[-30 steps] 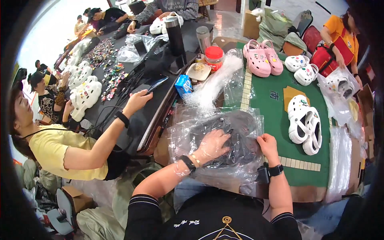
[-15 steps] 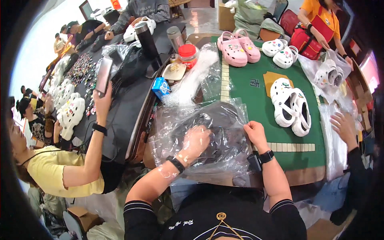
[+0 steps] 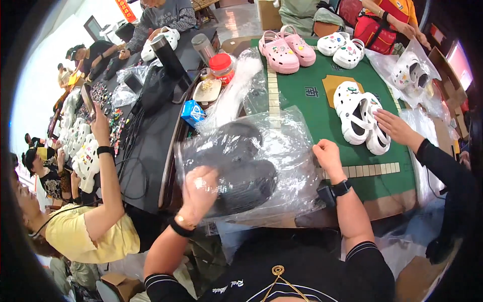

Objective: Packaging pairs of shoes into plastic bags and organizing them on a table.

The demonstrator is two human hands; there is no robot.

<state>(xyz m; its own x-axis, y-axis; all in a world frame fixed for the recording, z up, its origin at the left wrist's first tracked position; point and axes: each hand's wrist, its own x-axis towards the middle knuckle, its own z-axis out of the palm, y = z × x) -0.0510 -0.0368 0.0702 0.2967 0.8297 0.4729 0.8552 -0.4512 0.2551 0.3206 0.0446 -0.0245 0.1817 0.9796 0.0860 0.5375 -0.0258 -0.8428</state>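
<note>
In front of me a clear plastic bag (image 3: 297, 173) holds a pair of black clogs (image 3: 246, 187), ridged soles partly showing through the shiny film. My left hand (image 3: 198, 192) is closed at the bag's near left end, beside the nearer clog; its fingertips are slightly blurred. On the opposite side, my right hand (image 3: 328, 156) pinches the bag's right edge. White clogs (image 3: 361, 118) with charms stand on the green mat to the right. A co-worker's hand (image 3: 395, 128) in a black sleeve touches them.
Pink clogs (image 3: 287, 53) and smaller white clogs (image 3: 342, 49) stand at the mat's far side. A red-lidded jar (image 3: 221, 68), blue box (image 3: 192, 113) and tumbler (image 3: 168, 53) stand left. A person in yellow holds a phone (image 3: 88, 100). Flat plastic bags (image 3: 425, 146) lie right.
My left hand has moved left and nearer, from the bag's middle to its left end. The clogs inside show more plainly. The co-worker's hand has reached left onto the white clogs.
</note>
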